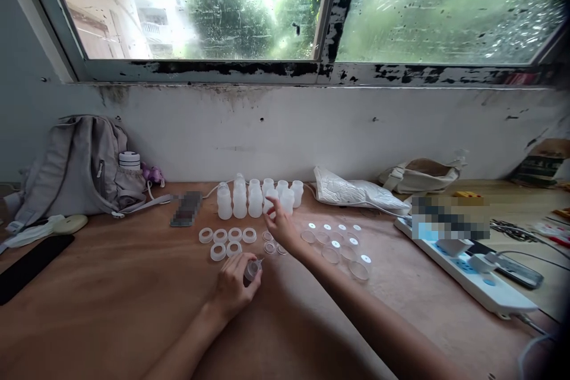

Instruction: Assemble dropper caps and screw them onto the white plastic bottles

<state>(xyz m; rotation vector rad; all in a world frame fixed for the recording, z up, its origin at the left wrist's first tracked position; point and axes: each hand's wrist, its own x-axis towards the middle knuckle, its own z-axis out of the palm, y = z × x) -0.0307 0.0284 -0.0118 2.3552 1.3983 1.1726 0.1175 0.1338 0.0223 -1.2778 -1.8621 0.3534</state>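
We see our left hand (235,284) with its grip closed around a small clear cup-shaped piece (252,271), over the near part of the bench (133,303). Our right hand (282,228) extends to the translucent bottles (239,199), upright in a cluster at the back; we cannot tell whether its grip touches one. White rings (214,236) lie just beyond the left hand.

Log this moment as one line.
Left hand: holding small clear piece | Right hand: in front of white bottles, contact unclear | Beyond left hand: white rings on table
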